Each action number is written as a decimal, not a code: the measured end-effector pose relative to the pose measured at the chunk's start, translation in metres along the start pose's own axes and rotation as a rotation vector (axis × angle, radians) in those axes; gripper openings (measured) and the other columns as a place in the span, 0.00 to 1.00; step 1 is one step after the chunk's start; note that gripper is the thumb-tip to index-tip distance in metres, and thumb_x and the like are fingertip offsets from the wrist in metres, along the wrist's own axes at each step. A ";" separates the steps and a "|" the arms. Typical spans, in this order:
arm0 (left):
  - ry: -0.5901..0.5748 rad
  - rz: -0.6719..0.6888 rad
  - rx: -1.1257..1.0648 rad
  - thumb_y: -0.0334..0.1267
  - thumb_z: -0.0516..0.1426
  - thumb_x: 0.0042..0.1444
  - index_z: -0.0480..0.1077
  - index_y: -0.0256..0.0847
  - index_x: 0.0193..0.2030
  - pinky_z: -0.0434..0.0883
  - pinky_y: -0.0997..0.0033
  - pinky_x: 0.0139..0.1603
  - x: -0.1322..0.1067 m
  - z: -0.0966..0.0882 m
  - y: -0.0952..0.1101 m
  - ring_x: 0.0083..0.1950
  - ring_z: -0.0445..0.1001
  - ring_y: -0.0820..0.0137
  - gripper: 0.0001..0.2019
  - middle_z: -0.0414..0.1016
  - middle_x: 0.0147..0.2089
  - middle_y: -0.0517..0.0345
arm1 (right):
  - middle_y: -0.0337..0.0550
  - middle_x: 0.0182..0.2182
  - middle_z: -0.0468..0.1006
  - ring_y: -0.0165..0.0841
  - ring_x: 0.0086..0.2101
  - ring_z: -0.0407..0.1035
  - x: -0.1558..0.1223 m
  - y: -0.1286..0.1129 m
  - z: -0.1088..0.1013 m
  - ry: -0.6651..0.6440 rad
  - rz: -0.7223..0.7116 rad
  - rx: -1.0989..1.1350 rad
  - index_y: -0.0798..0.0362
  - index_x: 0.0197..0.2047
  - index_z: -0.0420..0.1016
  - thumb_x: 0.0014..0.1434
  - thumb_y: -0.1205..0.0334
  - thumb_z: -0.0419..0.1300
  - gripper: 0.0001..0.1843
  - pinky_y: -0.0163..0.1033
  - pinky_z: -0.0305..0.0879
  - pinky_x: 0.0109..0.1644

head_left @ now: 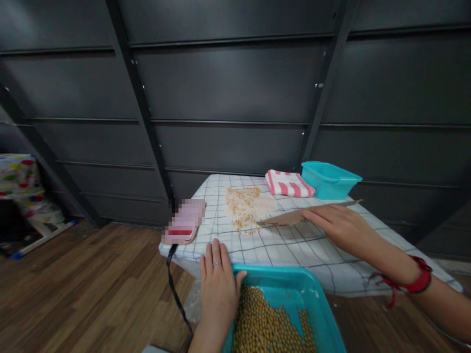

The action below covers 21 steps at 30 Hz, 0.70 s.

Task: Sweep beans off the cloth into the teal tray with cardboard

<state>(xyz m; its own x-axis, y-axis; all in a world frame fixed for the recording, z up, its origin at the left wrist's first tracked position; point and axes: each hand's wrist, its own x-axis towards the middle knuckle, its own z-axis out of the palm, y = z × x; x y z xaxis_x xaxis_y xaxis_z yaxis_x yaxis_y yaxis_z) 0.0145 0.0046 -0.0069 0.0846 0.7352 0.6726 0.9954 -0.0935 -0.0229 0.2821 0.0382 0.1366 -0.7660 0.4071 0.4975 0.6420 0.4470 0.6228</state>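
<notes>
My left hand grips the far left corner of a teal tray that holds many tan beans, held at the near edge of a small table with a white checked cloth. My right hand lies over a flat brown cardboard piece, fingers closed on it, its edge set against a heap of tan beans and white grains on the cloth. A red band sits on my right wrist.
A folded red-and-white striped cloth and a second teal tub stand at the table's far edge. A pink object with a black strap lies at the left corner. Dark metal wall behind; wooden floor; colourful items at far left.
</notes>
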 end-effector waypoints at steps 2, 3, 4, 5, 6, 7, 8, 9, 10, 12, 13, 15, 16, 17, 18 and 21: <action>0.006 0.003 0.009 0.51 0.43 0.55 0.59 0.26 0.55 0.60 0.48 0.54 0.000 0.000 0.000 0.60 0.56 0.50 0.30 0.60 0.58 0.34 | 0.45 0.34 0.76 0.31 0.32 0.67 -0.001 0.000 -0.004 0.016 -0.023 -0.013 0.56 0.43 0.68 0.52 0.79 0.43 0.20 0.38 0.61 0.38; 0.003 0.004 0.011 0.51 0.44 0.55 0.59 0.26 0.55 0.60 0.48 0.54 0.001 -0.001 0.000 0.60 0.56 0.50 0.30 0.60 0.58 0.35 | 0.45 0.33 0.76 0.31 0.32 0.68 -0.001 0.000 -0.006 0.025 -0.033 -0.028 0.57 0.43 0.68 0.52 0.80 0.42 0.20 0.38 0.61 0.37; -0.002 0.003 0.012 0.51 0.44 0.55 0.59 0.26 0.54 0.60 0.48 0.54 0.001 -0.001 0.000 0.59 0.56 0.50 0.30 0.61 0.58 0.35 | 0.46 0.33 0.76 0.32 0.32 0.68 0.000 0.001 -0.008 0.035 -0.035 -0.046 0.57 0.43 0.68 0.52 0.80 0.42 0.20 0.38 0.62 0.37; -0.006 0.002 0.014 0.51 0.44 0.55 0.60 0.26 0.54 0.60 0.48 0.54 0.001 -0.002 0.000 0.59 0.57 0.50 0.30 0.61 0.57 0.35 | 0.46 0.33 0.76 0.32 0.32 0.68 0.000 0.002 -0.008 0.045 -0.032 -0.064 0.58 0.43 0.68 0.52 0.80 0.42 0.20 0.38 0.62 0.36; -0.009 0.003 0.016 0.51 0.45 0.55 0.60 0.26 0.54 0.61 0.48 0.54 0.001 -0.002 0.000 0.59 0.57 0.50 0.30 0.61 0.57 0.35 | 0.46 0.32 0.76 0.32 0.31 0.68 0.001 0.003 -0.008 0.052 -0.024 -0.082 0.58 0.42 0.68 0.52 0.80 0.42 0.20 0.38 0.62 0.36; -0.009 0.007 0.018 0.51 0.45 0.54 0.60 0.26 0.54 0.61 0.48 0.53 0.002 -0.003 0.000 0.59 0.57 0.50 0.30 0.62 0.57 0.35 | 0.46 0.31 0.76 0.32 0.31 0.68 0.002 0.003 -0.007 0.052 -0.015 -0.099 0.59 0.42 0.68 0.52 0.80 0.42 0.19 0.38 0.62 0.35; -0.005 0.010 0.021 0.51 0.45 0.54 0.60 0.25 0.54 0.61 0.48 0.53 0.002 -0.003 0.000 0.58 0.58 0.49 0.30 0.62 0.57 0.35 | 0.46 0.31 0.76 0.32 0.30 0.68 0.004 0.003 -0.005 0.047 -0.008 -0.113 0.59 0.42 0.68 0.53 0.79 0.43 0.18 0.38 0.61 0.34; 0.000 0.013 0.024 0.51 0.45 0.54 0.60 0.25 0.54 0.62 0.48 0.53 0.002 -0.003 0.000 0.58 0.58 0.49 0.30 0.62 0.57 0.35 | 0.46 0.31 0.76 0.32 0.29 0.67 0.005 0.003 -0.003 0.037 -0.008 -0.123 0.59 0.41 0.68 0.53 0.79 0.43 0.18 0.38 0.61 0.33; 0.005 0.015 0.024 0.51 0.45 0.54 0.60 0.24 0.54 0.62 0.48 0.53 0.002 -0.004 0.000 0.58 0.58 0.49 0.30 0.62 0.57 0.35 | 0.46 0.31 0.76 0.31 0.28 0.67 0.007 0.002 -0.001 0.026 -0.013 -0.129 0.59 0.41 0.68 0.54 0.79 0.43 0.17 0.37 0.61 0.33; 0.011 0.011 0.025 0.50 0.45 0.55 0.60 0.24 0.54 0.61 0.49 0.53 0.002 -0.004 0.000 0.58 0.58 0.49 0.30 0.62 0.57 0.35 | 0.46 0.30 0.76 0.31 0.27 0.67 0.010 0.000 0.003 0.014 -0.033 -0.125 0.59 0.41 0.68 0.54 0.79 0.43 0.17 0.37 0.61 0.31; 0.011 0.007 0.026 0.51 0.45 0.55 0.60 0.25 0.54 0.61 0.49 0.54 0.002 -0.004 -0.001 0.58 0.58 0.50 0.30 0.62 0.57 0.35 | 0.46 0.30 0.75 0.31 0.27 0.67 0.011 -0.001 0.004 0.014 -0.044 -0.119 0.59 0.41 0.68 0.53 0.79 0.43 0.17 0.37 0.60 0.31; 0.006 0.004 0.026 0.51 0.45 0.55 0.60 0.26 0.54 0.61 0.49 0.54 0.001 -0.003 -0.001 0.59 0.58 0.50 0.30 0.62 0.57 0.36 | 0.46 0.29 0.75 0.30 0.27 0.66 0.011 -0.003 0.005 0.017 -0.054 -0.105 0.58 0.41 0.68 0.53 0.79 0.44 0.17 0.36 0.60 0.31; 0.003 0.005 0.023 0.51 0.44 0.55 0.60 0.26 0.54 0.61 0.49 0.54 0.001 -0.003 -0.001 0.59 0.58 0.50 0.30 0.62 0.57 0.36 | 0.46 0.29 0.75 0.30 0.27 0.66 0.010 -0.004 0.004 0.016 -0.053 -0.100 0.58 0.41 0.68 0.53 0.79 0.44 0.17 0.37 0.60 0.32; 0.000 0.005 0.018 0.51 0.45 0.55 0.60 0.26 0.54 0.61 0.49 0.54 0.001 -0.002 -0.002 0.59 0.58 0.50 0.30 0.62 0.57 0.36 | 0.45 0.30 0.75 0.30 0.27 0.66 0.009 -0.005 0.002 0.012 -0.048 -0.095 0.57 0.41 0.68 0.53 0.79 0.44 0.17 0.37 0.60 0.32; -0.003 0.003 0.011 0.51 0.45 0.55 0.60 0.26 0.54 0.61 0.49 0.54 0.001 -0.002 -0.002 0.59 0.57 0.50 0.29 0.61 0.57 0.35 | 0.45 0.30 0.75 0.31 0.28 0.66 0.007 -0.005 0.000 0.010 -0.044 -0.090 0.57 0.41 0.68 0.53 0.79 0.44 0.18 0.37 0.60 0.33; -0.012 0.006 -0.003 0.50 0.46 0.54 0.59 0.25 0.54 0.60 0.48 0.54 0.000 -0.002 -0.003 0.59 0.57 0.49 0.30 0.60 0.58 0.34 | 0.44 0.30 0.75 0.31 0.28 0.66 0.003 -0.007 -0.011 0.017 -0.042 -0.076 0.57 0.40 0.68 0.52 0.80 0.43 0.19 0.37 0.60 0.34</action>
<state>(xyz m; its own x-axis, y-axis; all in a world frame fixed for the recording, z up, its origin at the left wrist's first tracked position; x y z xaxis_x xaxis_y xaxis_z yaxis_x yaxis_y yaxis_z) 0.0116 0.0041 -0.0053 0.0907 0.7425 0.6637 0.9947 -0.0993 -0.0248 0.2747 0.0276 0.1403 -0.7930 0.3756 0.4797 0.6057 0.4010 0.6873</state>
